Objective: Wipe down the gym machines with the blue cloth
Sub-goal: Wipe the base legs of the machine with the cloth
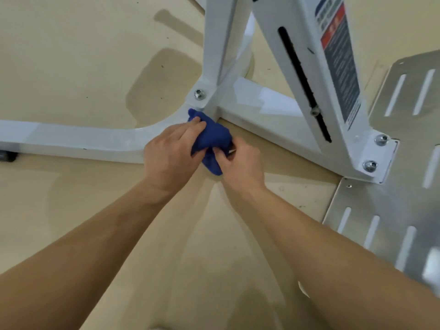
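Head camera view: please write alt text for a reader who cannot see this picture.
A person's left hand and right hand grip a bunched blue cloth against the base of a white machine frame, where a floor bar meets an upright post. A slotted metal plate lies on the beige floor at right.

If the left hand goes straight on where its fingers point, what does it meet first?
Beyond the blue cloth it holds, the left hand would probably meet the foot of the white upright post beside the bolt; depth unclear.
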A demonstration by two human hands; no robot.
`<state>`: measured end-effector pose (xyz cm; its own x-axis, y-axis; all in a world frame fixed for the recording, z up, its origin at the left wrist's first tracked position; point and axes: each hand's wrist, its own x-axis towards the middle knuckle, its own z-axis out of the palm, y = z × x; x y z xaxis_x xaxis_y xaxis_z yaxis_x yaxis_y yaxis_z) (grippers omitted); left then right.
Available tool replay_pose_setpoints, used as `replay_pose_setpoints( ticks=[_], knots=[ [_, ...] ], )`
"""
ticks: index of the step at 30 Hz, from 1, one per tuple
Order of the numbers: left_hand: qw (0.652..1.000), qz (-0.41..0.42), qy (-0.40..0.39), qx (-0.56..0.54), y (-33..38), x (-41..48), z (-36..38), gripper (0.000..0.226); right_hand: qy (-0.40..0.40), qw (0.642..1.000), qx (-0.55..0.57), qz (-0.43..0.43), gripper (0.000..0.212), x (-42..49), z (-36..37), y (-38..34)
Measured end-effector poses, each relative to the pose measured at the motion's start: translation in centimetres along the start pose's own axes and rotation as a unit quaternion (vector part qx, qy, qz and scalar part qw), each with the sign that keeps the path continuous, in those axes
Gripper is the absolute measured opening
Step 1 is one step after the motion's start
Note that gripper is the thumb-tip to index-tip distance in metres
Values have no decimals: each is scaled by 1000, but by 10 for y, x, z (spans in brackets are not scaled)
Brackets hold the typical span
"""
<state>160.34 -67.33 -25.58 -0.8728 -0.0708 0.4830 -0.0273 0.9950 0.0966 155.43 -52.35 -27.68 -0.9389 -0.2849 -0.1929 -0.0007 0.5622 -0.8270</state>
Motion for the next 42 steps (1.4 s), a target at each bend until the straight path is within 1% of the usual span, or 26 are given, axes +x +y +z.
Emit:
replay_pose_setpoints(
  ticks=[1,2,3,4,5,6,7,9,11,12,13,15,16,18,19,21,23,24,26,28,30,33,35,39,42],
  knots=[
    [1000,3,-3,-19,13,1,3,37,29,1000,-4,4,26,0,-12,5],
    [999,4,-22,-35,26,3,6,36,48,999,-14,4,29,1,-22,10],
    [997,-6,-58,-47,37,4,8,38,57,998,-22,2,31,-1,-33,16],
    [993,-39,-99,-55,46,7,10,41,63,998,-19,0,29,-4,-42,21],
    [984,-92,-139,-65,51,12,14,44,71,997,-11,-2,27,-5,-51,24],
    [970,-148,-173,-79,56,18,19,45,83,997,-10,-3,25,-6,-57,28],
    [957,-195,-192,-97,61,23,25,45,96,995,-16,-9,24,-4,-62,29],
    [930,-271,-192,-157,74,32,38,41,109,993,-38,-32,18,2,-65,26],
    [892,-359,-151,-229,86,42,47,38,107,991,-56,-56,12,12,-63,20],
    [876,-389,-126,-256,89,45,50,37,96,991,-69,-66,20,17,-61,18],
    [869,-396,-105,-277,90,46,53,36,76,991,-83,-76,29,21,-59,18],
    [867,-380,-70,-316,85,43,55,33,32,986,-125,-106,40,27,-55,21],
    [864,-372,-59,-335,82,41,55,33,19,978,-162,-133,43,29,-53,25],
    [866,-348,-49,-356,73,34,56,38,-7,947,-267,-176,50,34,-50,33],
    [872,-332,-50,-356,69,31,57,38,-18,930,-313,-191,53,36,-50,36],
    [881,-320,-66,-341,59,30,59,31,-12,903,-366,-226,53,35,-49,41],
    [880,-340,-98,-318,56,32,62,25,14,886,-392,-246,53,25,-47,50],
    [881,-345,-115,-303,58,34,65,22,14,883,-402,-240,55,19,-47,57],
    [891,-330,-148,-272,70,36,71,13,4,888,-410,-205,59,5,-52,68],
    [901,-295,-176,-264,91,34,77,8,7,901,-401,-164,65,-11,-64,77],
    [904,-263,-195,-275,112,29,79,9,13,914,-386,-127,68,-25,-77,84],
    [902,-246,-212,-286,123,27,78,20,18,924,-373,-80,73,-41,-86,88],
    [900,-256,-203,-288,109,30,79,26,6,920,-381,-88,75,-38,-83,83],
    [907,-324,-125,-238,63,41,74,22,-48,903,-404,-140,70,-5,-55,53],
    [912,-321,-118,-225,55,44,72,17,-52,907,-391,-146,70,6,-42,39]
  ],
)
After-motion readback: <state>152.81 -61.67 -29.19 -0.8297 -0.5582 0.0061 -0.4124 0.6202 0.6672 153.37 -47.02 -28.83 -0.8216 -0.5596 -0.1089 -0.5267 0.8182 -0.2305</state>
